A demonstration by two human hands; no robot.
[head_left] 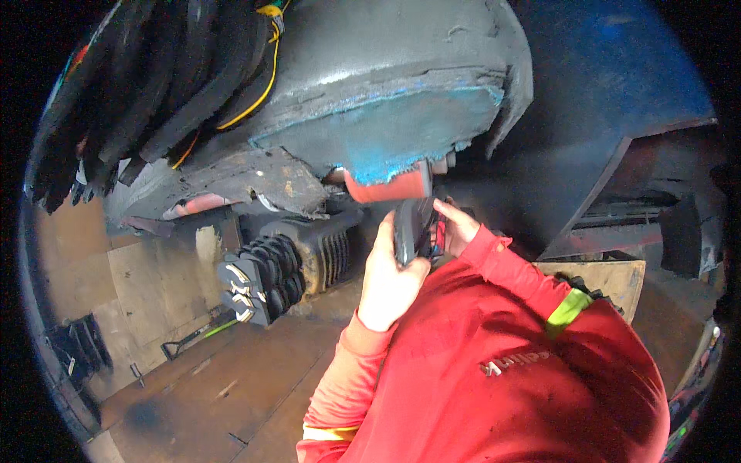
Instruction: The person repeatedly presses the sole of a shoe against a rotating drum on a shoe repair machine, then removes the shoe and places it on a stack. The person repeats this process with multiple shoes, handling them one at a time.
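In front of my chest both hands hold a black, curved, sole-like piece (414, 224). My left hand (387, 279) is closed along its left side, with the thumb near the lower end. On the far right side, the fingers of my right hand (459, 225) grip the same piece. The upper end of it is right at a reddish-orange drum or belt (390, 186) under a grey machine hood (386, 46); I cannot tell whether they touch. A ragged bluish cloth-like flap (386, 131) hangs from the hood above the drum.
Stacked black curved pieces (266, 270) stand left of my hands, beside a ribbed dark block (328, 251). Long black strips (170, 85) hang at the upper left, near a yellow cord (266, 92). A long-handled tool (197, 339) lies on the brown floor (208, 401). A wooden board (617, 282) stands right.
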